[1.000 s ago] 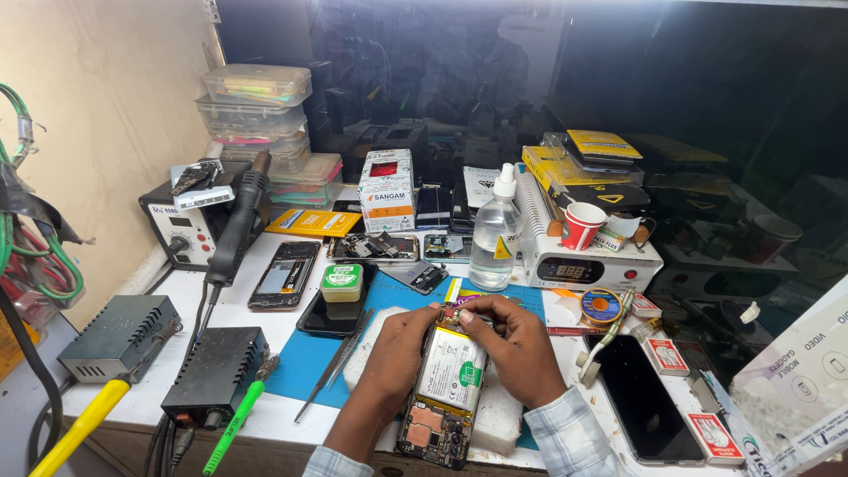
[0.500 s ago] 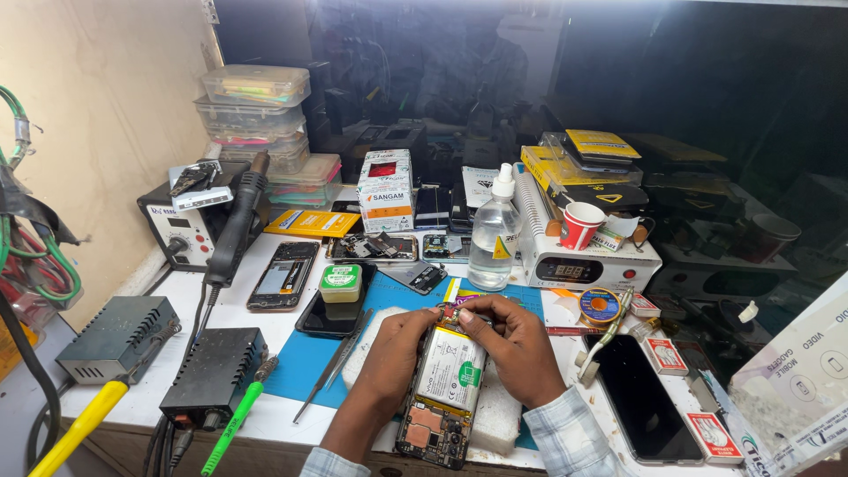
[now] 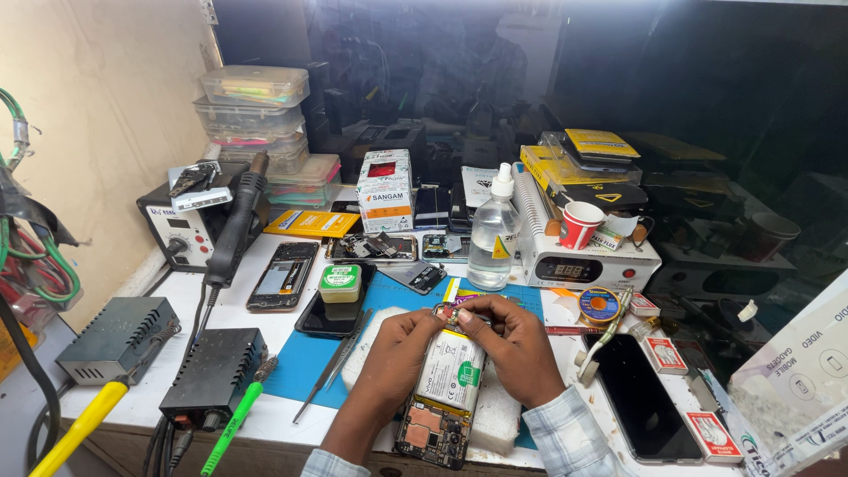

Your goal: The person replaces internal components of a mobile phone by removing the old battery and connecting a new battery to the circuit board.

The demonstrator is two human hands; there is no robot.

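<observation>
An opened phone [image 3: 446, 393] with its back off lies on a white foam pad [image 3: 496, 415], showing a white battery and circuit boards. My left hand [image 3: 399, 353] grips its left side near the top. My right hand [image 3: 517, 344] holds the right side, and the fingertips of both hands pinch a small part [image 3: 449, 313] at the phone's top edge. Steel tweezers [image 3: 334, 364] lie just left of my left hand on the blue mat [image 3: 309, 353].
A clear liquid bottle [image 3: 491, 231], a white heating unit with a red cup [image 3: 579, 223], a solder roll [image 3: 600, 306], several loose phones and screens, a hot-air station [image 3: 190, 225], two dark boxes [image 3: 212, 375], stacked plastic cases [image 3: 254, 115] and a cardboard box [image 3: 385, 190].
</observation>
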